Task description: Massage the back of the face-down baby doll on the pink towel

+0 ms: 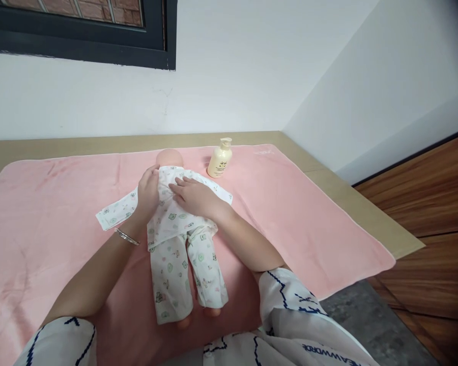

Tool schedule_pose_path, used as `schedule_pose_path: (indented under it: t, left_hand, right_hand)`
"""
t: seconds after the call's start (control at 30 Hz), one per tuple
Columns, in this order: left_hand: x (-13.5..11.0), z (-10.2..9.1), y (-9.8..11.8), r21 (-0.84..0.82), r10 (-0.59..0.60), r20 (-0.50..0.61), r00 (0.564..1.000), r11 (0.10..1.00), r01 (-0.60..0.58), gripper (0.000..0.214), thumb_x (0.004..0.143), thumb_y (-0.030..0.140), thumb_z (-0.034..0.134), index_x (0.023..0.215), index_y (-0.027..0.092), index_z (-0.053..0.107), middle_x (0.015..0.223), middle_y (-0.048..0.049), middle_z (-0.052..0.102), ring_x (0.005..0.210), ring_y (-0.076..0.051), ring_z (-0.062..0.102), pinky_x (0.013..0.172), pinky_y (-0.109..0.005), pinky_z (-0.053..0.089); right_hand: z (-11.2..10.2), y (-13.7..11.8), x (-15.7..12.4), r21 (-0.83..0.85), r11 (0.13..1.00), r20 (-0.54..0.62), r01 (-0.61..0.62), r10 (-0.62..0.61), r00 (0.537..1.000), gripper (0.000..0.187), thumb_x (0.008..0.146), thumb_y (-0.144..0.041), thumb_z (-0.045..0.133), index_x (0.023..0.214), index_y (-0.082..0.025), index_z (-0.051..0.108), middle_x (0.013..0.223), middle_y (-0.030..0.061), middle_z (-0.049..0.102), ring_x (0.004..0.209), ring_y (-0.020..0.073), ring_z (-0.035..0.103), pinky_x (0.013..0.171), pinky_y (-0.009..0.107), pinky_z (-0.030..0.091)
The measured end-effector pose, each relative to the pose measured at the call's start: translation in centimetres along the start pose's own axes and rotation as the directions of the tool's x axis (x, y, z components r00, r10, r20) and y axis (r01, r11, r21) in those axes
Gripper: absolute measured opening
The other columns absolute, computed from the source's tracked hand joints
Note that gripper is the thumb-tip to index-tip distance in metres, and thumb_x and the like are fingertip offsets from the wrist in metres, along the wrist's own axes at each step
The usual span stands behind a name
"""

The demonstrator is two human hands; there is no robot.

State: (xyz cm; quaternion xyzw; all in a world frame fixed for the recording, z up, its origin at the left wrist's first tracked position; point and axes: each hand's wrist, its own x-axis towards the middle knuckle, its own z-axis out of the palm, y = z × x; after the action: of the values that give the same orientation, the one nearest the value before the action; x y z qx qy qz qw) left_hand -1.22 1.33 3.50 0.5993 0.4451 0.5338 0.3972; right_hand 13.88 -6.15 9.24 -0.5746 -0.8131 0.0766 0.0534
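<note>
A doll (170, 157) lies stretched out, its bare head pointing away from me and its feet toward me. It is dressed in a white pajama top (171, 223) with small green prints and matching pajama pants (171, 279). At the side of the doll's shoulder and neck, my left hand (148, 192) has its fingers closed on the edge of the pajama top; its fingertips are partly hidden. My right hand (196, 195) rests flat on the upper part of the top, fingers spread. The top's sleeves stick out to both sides.
Beneath the doll, a pink blanket (297, 218) covers much of a light wooden surface (397, 239). A pale yellow pump bottle (220, 158) stands upright just beyond the right sleeve. White walls rise behind, with a dark-framed window (152, 46). Wooden panels (423, 213) are at the right.
</note>
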Motion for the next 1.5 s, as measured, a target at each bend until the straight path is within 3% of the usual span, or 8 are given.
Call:
schedule_pose_path:
  t: [0.1,0.23,0.37,0.47,0.6,0.73,1.17,1.5]
  left_hand:
    - [0.7,0.2,1.9,-0.285,-0.153,0.124,0.98,0.941,0.183,0.06,0.1,0.052,0.025,0.141,0.017,0.051,0.151,-0.014,0.055,0.143,-0.022,0.051,0.122,-0.04,0.04]
    - [2.2,1.7,4.5,-0.368,-0.219,0.403,0.888,0.85,0.377,0.082,0.095,0.062,0.0,0.16,0.018,0.021,0.164,-0.0135,0.037,0.148,-0.021,0.044,0.119,-0.039,0.044]
    - [4.4,5.8,5.9,-0.422,-0.168,0.56,0.811,0.785,0.454,0.09,0.091,0.064,-0.009,0.163,0.011,0.006,0.165,-0.0184,0.031,0.148,-0.021,0.045,0.116,-0.039,0.046]
    - [6.2,10.0,6.4,-0.538,-0.184,0.589,0.787,0.638,0.552,0.093,0.091,0.068,0.0,0.161,0.007,0.009,0.161,-0.0241,0.035,0.147,-0.025,0.045,0.112,-0.043,0.048]
    - [7.9,14.7,6.9,-0.588,-0.245,0.606,0.756,0.502,0.634,0.096,0.089,0.073,0.005,0.161,0.009,0.011,0.163,-0.0233,0.032,0.149,-0.025,0.043,0.111,-0.043,0.049]
    - [8.6,16.5,6.9,-0.598,-0.254,0.6,0.759,0.488,0.636,0.099,0.087,0.075,0.0,0.162,0.011,0.007,0.165,-0.0216,0.028,0.149,-0.022,0.043,0.11,-0.037,0.05]
    - [7.9,15.4,7.9,-0.594,-0.229,0.615,0.754,0.495,0.634,0.096,0.09,0.076,0.006,0.162,0.012,0.007,0.164,-0.0226,0.031,0.146,-0.025,0.047,0.111,-0.041,0.05]
    - [2.0,4.8,7.6,-0.35,-0.172,0.589,0.79,0.827,0.441,0.091,0.091,0.066,-0.005,0.163,0.014,0.016,0.158,-0.0204,0.045,0.145,-0.025,0.049,0.114,-0.048,0.049]
  right_hand:
    - [-2.3,1.9,-0.9,0.194,0.98,0.029,0.034,-0.041,0.999,0.048,0.103,-0.029,0.042,0.149,-0.02,0.051,0.153,0.0082,0.053,0.142,0.0273,0.05,0.115,0.042,0.044]
    - [-4.3,5.7,-1.2,0.352,0.931,-0.17,-0.096,0.165,0.972,0.052,0.1,-0.03,0.044,0.149,-0.014,0.051,0.154,0.0082,0.052,0.144,0.0251,0.049,0.122,0.04,0.037]
    - [-4.2,10.6,-0.1,0.415,0.878,-0.447,-0.239,0.425,0.787,0.055,0.098,-0.025,0.04,0.15,-0.009,0.049,0.158,0.0112,0.046,0.15,0.0237,0.039,0.126,0.041,0.031]
    - [-3.3,13.9,0.9,0.388,0.877,-0.562,-0.284,0.469,0.681,0.063,0.095,-0.02,0.038,0.156,-0.007,0.036,0.166,0.0123,0.031,0.157,0.0218,0.025,0.129,0.043,0.023]
    - [-2.2,16.3,2.0,0.3,0.912,-0.534,-0.279,0.403,0.743,0.073,0.087,-0.007,0.036,0.159,-0.004,0.027,0.169,0.0131,0.024,0.159,0.0174,0.014,0.131,0.04,0.014]
    - [-1.8,16.7,2.5,0.23,0.941,-0.51,-0.249,0.334,0.793,0.08,0.081,-0.002,0.034,0.16,-0.006,0.024,0.17,0.0117,0.021,0.159,0.0185,0.011,0.132,0.046,0.01]
    - [-1.5,14.9,2.9,0.065,0.932,-0.487,-0.357,0.342,0.804,0.067,0.088,-0.007,0.036,0.155,-0.003,0.035,0.164,0.0181,0.033,0.156,0.03,0.023,0.128,0.054,0.016]
    - [-2.0,11.7,3.1,0.029,0.922,-0.477,-0.387,0.353,0.805,0.053,0.091,-0.009,0.045,0.143,-0.008,0.055,0.167,0.022,0.023,0.158,0.0349,0.013,0.126,0.059,0.019]
